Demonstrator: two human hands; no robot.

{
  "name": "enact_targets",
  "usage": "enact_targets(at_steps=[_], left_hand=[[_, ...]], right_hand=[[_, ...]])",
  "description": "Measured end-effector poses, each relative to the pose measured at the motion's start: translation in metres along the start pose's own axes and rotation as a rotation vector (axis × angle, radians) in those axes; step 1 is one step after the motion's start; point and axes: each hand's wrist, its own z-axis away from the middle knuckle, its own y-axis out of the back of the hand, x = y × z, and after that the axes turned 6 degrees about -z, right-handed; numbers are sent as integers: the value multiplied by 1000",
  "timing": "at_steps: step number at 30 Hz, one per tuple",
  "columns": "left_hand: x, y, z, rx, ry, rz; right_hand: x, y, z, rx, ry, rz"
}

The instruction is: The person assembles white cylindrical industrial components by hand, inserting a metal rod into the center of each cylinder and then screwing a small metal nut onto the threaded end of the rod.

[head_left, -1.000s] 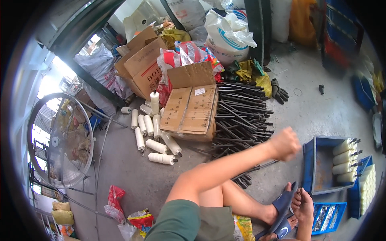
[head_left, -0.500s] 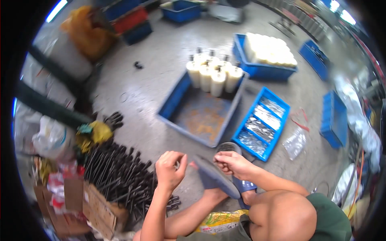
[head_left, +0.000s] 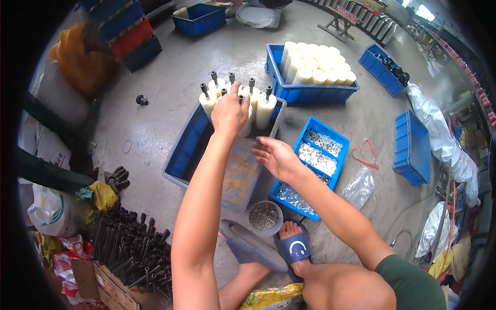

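The left hand [head_left: 231, 111] has its index finger stretched among upright cream rollers [head_left: 265, 111] with black shaft ends; its other fingers are partly hidden, so I cannot tell whether they pinch one. At half past four from it, the right hand [head_left: 276, 155] is empty, fingers loosely spread near the rim of the blue-grey crate [head_left: 241, 170] whose far end holds those rollers. A knuckle catching a neighbouring shaft end could topple a roller. At four o'clock lies a blue compartment tray [head_left: 337, 168] of metal washers; a low sweep of the right forearm might scatter them. At five o'clock, a bowl of small metal pieces [head_left: 264, 215] sits just beside a slide sandal [head_left: 298, 249], so a shifting foot could spill it. Farther off, a second blue crate [head_left: 315, 96] of rollers stands at two o'clock, black rods [head_left: 129, 248] at seven.
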Motion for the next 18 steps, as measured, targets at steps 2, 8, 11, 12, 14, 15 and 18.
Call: enact_targets(at_steps=[2, 8, 11, 12, 14, 15, 18], left_hand=[[-13, -16, -6, -32, -28, -12], [-54, -2, 66, -32, 225, 197], [-99, -3, 102, -129, 397, 55], [-113, -6, 110, -151, 475, 89], [-91, -7, 98, -250, 467, 15], [-79, -3, 102, -228, 444, -71], [-86, 14, 114, -217, 599, 168]], right_hand=[[-12, -20, -29, 92, -25, -59], [-21, -33, -104, 299, -131, 37], [-11, -39, -130, 369, -161, 209], [-7, -46, -135, 397, -185, 243], [-14, -21, -159, 320, -201, 220], [-14, -21, -158, 291, -212, 315], [5, -36, -153, 139, -31, 183]])
